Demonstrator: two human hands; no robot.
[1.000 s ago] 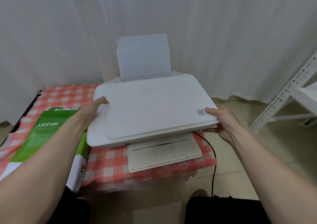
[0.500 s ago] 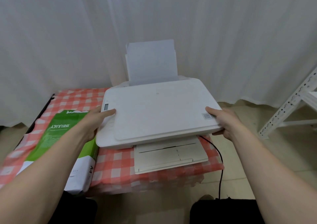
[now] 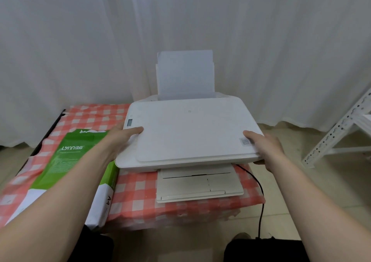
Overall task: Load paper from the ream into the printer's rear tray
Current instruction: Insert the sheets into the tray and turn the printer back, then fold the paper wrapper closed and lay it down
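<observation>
Printer (image 3: 190,133) between left hand (image 3: 122,139) and right hand (image 3: 265,147), thumbs on top.

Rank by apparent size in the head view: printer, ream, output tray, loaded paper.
1. Printer
2. Ream, though it lies nearer the camera and an arm hides part of it
3. Output tray and loaded paper: too alike to rank

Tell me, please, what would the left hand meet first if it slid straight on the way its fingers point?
Probably nothing: the left hand points rightward across the printer lid, which looks bare along that line.
</observation>
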